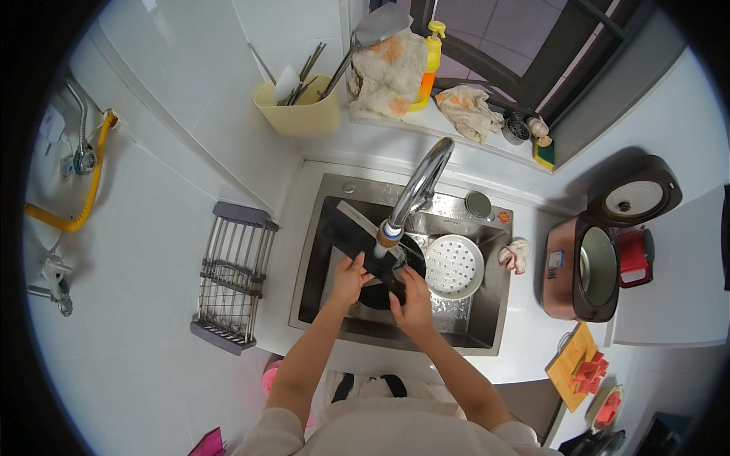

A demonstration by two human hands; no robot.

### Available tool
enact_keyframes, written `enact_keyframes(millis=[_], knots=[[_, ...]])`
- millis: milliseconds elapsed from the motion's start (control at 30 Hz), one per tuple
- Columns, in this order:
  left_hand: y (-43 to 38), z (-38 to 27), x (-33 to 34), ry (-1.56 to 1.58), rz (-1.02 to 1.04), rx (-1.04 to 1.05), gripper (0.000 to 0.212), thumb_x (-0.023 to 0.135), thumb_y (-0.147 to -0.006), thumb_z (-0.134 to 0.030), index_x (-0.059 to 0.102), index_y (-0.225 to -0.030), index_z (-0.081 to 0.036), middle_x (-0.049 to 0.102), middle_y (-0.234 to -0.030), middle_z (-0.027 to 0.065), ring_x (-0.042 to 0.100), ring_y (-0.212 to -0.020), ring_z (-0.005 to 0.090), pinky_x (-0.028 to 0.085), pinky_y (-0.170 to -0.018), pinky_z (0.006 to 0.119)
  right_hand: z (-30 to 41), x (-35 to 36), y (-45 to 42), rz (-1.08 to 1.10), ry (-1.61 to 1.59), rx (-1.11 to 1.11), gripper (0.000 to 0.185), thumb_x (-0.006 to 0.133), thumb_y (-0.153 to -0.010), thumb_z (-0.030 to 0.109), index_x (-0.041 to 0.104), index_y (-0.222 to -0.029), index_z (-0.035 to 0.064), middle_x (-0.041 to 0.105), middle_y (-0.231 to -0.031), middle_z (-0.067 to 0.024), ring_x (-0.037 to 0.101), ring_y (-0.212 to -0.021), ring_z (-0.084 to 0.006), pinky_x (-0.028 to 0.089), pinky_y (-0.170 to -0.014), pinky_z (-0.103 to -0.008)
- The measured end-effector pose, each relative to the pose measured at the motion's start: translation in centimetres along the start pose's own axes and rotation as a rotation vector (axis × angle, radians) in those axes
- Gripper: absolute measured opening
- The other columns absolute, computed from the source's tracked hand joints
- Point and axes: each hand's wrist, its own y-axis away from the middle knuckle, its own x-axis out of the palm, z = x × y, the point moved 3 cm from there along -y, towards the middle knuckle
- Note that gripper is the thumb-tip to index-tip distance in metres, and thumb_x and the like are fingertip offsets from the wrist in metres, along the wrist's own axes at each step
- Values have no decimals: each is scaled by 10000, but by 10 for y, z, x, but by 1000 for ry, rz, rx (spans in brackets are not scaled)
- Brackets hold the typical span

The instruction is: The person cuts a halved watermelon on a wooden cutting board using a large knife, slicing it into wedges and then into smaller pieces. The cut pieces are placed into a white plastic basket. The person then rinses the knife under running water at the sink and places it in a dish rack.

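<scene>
A flat black rectangular panel with a pale strip near one edge is held tilted over the stainless steel sink. My left hand grips its lower left edge, thumb on top. At its lower right end is my right hand, fingers on the surface and thumb at the edge. Water runs from the chrome faucet onto the panel. Under it, partly hidden, lies a round black pan or lid. A white perforated steamer tray sits in the sink's right part.
Left of the sink stands a metal rack. An open rice cooker, a crumpled cloth and a cutting board with red pieces are at right. A utensil holder hangs behind; a yellow pump bottle stands on the sill.
</scene>
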Motion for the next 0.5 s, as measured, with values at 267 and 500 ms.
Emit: enact_keyframes(millis=[267, 500], knots=[[0, -31, 22, -66, 36, 54, 123, 535, -928, -136, 540, -892, -18, 591, -833, 24, 566, -731, 120, 487, -652, 276, 26, 52, -90, 213, -93, -378, 617, 524, -861, 271, 331, -1373, -16, 283, -1458, -189, 244, -1364, -349, 289, -1053, -442], [-13, -16, 23, 98, -66, -74, 290, 554, -911, -383, 478, -814, -120, 532, -618, -5, 568, -612, 113, 528, -667, 448, -40, 23, -30, 273, 378, -298, 693, 645, -751, 180, 353, -1363, 32, 315, -1445, -132, 355, -1303, -293, 321, -1033, -440]])
